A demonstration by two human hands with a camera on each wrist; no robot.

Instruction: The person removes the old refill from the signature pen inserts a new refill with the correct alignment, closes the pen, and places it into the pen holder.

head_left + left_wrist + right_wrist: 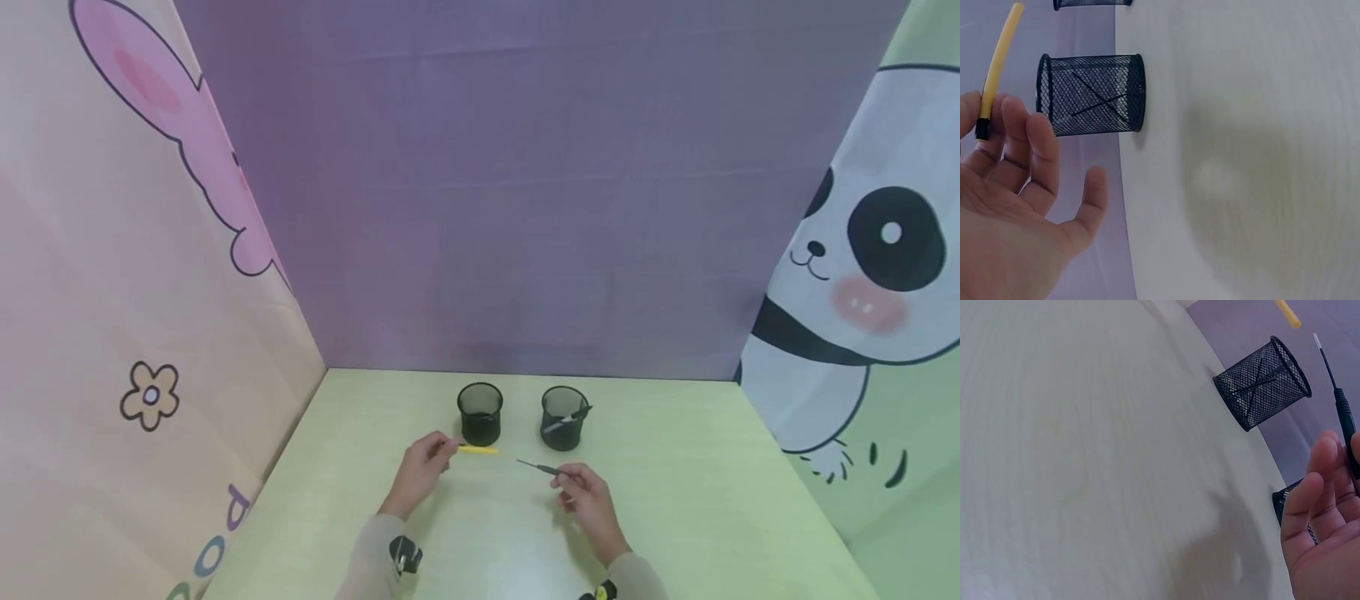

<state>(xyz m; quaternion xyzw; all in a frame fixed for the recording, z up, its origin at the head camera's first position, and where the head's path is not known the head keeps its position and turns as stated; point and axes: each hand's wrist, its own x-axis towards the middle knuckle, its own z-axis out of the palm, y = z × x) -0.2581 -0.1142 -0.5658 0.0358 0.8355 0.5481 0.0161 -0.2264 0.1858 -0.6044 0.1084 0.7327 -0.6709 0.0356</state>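
In the head view my left hand [423,471] pinches a thin yellow stick [477,450] by its black end, holding it level just in front of the left mesh cup. The left wrist view shows the same yellow stick [999,69] between thumb and fingers, the other fingers loosely bent. My right hand [588,500] grips a small precision screwdriver [547,469] by its black handle. Its thin shaft points left, toward the stick but apart from it. A pale tip on the screwdriver [1327,369] shows in the right wrist view.
Two black mesh cups stand at the table's back: the left cup [481,425] and the right cup [558,437]. A pen-like tool [566,419] with a pale shaft leans in the right one. Crossed dark lines mark the left cup. A purple cloth wall [525,208] rises behind.
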